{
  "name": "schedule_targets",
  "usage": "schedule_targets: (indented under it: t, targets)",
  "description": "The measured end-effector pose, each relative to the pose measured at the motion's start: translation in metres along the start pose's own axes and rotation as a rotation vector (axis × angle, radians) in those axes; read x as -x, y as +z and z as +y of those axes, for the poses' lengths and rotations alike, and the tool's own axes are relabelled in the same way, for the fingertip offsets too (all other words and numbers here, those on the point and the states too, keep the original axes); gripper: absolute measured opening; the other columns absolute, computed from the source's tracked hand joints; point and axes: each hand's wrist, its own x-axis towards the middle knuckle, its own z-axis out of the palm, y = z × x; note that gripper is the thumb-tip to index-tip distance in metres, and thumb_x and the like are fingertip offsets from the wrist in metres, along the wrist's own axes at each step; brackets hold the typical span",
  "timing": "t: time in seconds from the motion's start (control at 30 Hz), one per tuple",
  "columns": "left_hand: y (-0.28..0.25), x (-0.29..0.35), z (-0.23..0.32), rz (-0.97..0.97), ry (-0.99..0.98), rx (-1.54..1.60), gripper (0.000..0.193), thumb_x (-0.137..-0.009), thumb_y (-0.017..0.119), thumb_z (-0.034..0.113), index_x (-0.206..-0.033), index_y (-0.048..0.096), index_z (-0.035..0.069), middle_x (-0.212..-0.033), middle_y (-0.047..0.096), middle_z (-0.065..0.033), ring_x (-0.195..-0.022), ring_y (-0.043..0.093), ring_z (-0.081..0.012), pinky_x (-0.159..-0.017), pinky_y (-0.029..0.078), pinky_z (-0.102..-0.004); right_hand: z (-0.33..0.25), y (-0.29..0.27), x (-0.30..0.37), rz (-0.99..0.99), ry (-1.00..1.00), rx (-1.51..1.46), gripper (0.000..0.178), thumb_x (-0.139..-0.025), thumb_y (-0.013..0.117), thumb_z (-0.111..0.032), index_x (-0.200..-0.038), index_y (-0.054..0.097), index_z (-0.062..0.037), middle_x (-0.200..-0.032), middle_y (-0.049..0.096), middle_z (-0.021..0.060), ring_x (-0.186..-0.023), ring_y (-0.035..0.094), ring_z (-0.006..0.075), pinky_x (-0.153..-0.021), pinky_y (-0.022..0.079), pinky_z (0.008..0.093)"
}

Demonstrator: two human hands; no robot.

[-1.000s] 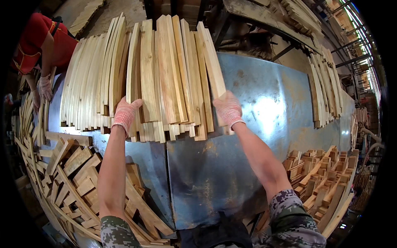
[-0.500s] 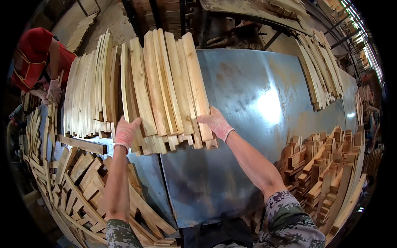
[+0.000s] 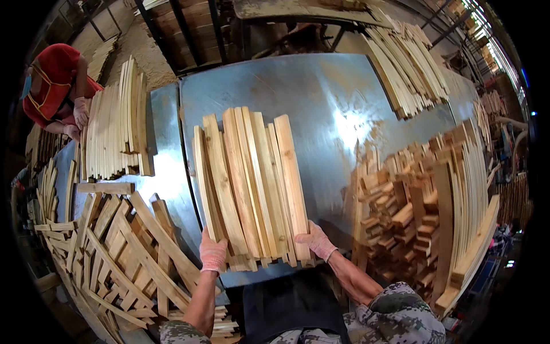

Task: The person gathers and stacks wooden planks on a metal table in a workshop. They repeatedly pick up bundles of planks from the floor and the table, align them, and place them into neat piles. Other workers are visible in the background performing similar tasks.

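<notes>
A row of long, pale wooden slats (image 3: 252, 183) stands packed side by side on the metal table, close in front of my body. My left hand (image 3: 213, 252), in a pinkish work glove, presses against the row's left side at the near end. On the opposite side my right hand (image 3: 317, 241), gloved alike, clasps the near end of the outermost slat. The row is squeezed between both hands. Some of my fingers are hidden by the wood.
Loose wood pieces (image 3: 123, 252) lie jumbled at lower left, short blocks (image 3: 401, 215) are stacked at right. More slats stand at far left (image 3: 112, 129) and far right (image 3: 407, 69). A co-worker in red (image 3: 57, 86) handles the left stack. The metal table (image 3: 275, 74) has a seam.
Both hands have drawn the row of slats toward me and slightly right, away from the left stack. A gap of bare metal now separates them.
</notes>
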Motion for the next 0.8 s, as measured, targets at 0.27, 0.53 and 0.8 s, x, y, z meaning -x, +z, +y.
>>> schedule_targets:
  t: [0.27,0.53,0.8]
  targets:
    - [0.042,0.134,-0.079,-0.030,-0.012,-0.038,0.080,-0.094,0.074,0.025,-0.161,0.039,-0.003,-0.139,0.070,-0.0238,-0.125,0.069,-0.0377,-0.108,0.053,-0.0403,0.119,-0.063,0.096,-0.282,0.085,-0.235,0.088,-0.080,0.092,-0.029,-0.153,0.054,0.0027,-0.141,0.068,0.0090,-0.130,0.060,0.0189,-0.116,0.046,0.0376]
    - [0.073,0.142,-0.083,0.175,0.113,-0.282,0.081,-0.098,0.069,0.028,-0.167,0.034,0.002,-0.170,0.036,-0.0294,-0.159,0.032,-0.0427,-0.132,0.028,-0.0445,0.067,-0.021,0.112,0.150,0.248,0.890,0.092,-0.088,0.076,-0.032,-0.163,0.032,-0.0031,-0.138,0.068,0.0273,-0.126,0.068,0.0420,-0.107,0.055,0.0483]
    - [0.065,0.146,-0.093,0.196,0.157,-0.463,0.075,-0.097,0.072,0.039,-0.159,0.051,0.002,-0.164,0.046,-0.0278,-0.153,0.042,-0.0422,-0.128,0.033,-0.0458,0.101,-0.016,0.097,0.207,0.137,0.922,0.096,-0.089,0.074,-0.035,-0.168,0.026,-0.0063,-0.161,0.050,0.0256,-0.138,0.060,0.0432,-0.114,0.051,0.0476]
